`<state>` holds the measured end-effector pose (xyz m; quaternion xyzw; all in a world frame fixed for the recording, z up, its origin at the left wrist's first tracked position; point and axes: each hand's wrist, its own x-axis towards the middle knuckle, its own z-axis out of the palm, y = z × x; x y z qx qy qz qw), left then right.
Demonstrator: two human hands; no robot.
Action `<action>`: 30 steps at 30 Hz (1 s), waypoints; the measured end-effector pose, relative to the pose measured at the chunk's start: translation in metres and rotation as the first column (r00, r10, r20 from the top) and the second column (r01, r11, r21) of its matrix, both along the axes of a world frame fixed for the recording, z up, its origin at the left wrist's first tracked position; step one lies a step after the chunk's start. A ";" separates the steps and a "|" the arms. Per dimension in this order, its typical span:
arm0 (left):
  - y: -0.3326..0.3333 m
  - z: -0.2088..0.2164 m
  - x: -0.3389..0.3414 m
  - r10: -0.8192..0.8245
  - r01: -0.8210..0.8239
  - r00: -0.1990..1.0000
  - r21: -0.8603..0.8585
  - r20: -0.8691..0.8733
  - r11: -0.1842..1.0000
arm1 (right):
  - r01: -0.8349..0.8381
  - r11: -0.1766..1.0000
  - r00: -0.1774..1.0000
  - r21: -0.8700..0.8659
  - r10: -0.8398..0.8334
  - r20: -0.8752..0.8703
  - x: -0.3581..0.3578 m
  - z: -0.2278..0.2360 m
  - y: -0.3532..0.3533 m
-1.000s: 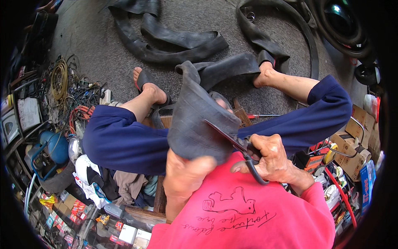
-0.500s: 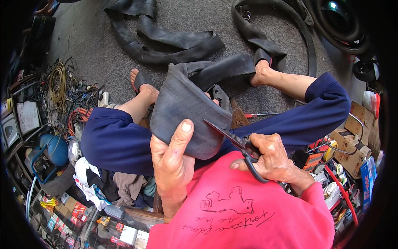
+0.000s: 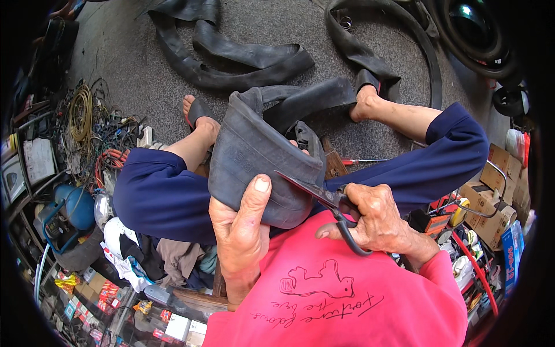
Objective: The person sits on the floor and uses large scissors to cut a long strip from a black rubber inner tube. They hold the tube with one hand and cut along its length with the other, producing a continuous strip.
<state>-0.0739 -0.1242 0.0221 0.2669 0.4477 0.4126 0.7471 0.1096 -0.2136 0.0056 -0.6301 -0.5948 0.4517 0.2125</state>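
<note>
A broad piece of black rubber inner tube (image 3: 243, 153) is bent into a curve over my lap. My left hand (image 3: 240, 231) grips its near edge, thumb on the outer face and fingers hidden behind; fingertips show at its far side. Black-handled scissors (image 3: 329, 196) are in my right hand (image 3: 378, 217), fingers wrapped round the loops. Their blades lie against the rubber, pointing up and left, the tip a little beyond my left thumb. Whether the lower blade is under the rubber I cannot tell. More of the tube (image 3: 318, 101) stretches away toward my right foot.
Long flattened strips of tube (image 3: 248, 63) lie on the grey floor (image 3: 272, 29) ahead. Tangled wires (image 3: 104, 124), a blue tank (image 3: 75, 202) and small boxes crowd the left. Cardboard boxes (image 3: 485, 202) stand at right, with tyres (image 3: 480, 40) beyond.
The scissors' tip has shifted slightly left and down across the rubber. The rubber's rim has tilted a little, showing more of its opening. Both hands keep their hold.
</note>
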 end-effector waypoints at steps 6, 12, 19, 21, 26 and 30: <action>-0.002 -0.003 -0.002 -0.010 0.010 1.000 0.017 -0.007 1.000 | 0.025 1.000 1.000 -0.003 -0.025 -0.018 0.000 0.000 -0.003; -0.006 -0.002 -0.001 -0.054 0.057 0.996 0.050 -0.066 0.997 | 0.012 0.999 1.000 0.039 -0.013 0.024 -0.003 0.001 0.005; -0.008 -0.004 -0.001 -0.059 0.067 0.995 0.108 -0.074 0.992 | 0.037 0.998 0.998 -0.052 -0.039 -0.040 -0.005 0.002 0.003; -0.008 -0.004 -0.001 -0.058 0.066 0.996 0.118 -0.075 0.991 | 0.035 0.996 0.998 -0.083 -0.039 -0.052 -0.005 0.003 0.002; -0.010 -0.002 0.000 -0.058 0.071 0.992 0.111 -0.112 0.991 | 0.020 0.999 1.000 -0.033 -0.020 -0.001 -0.005 0.000 0.001; -0.012 -0.001 -0.002 -0.095 0.120 0.978 0.129 -0.186 0.984 | 0.050 0.999 0.999 -0.009 -0.050 -0.015 -0.010 0.006 0.009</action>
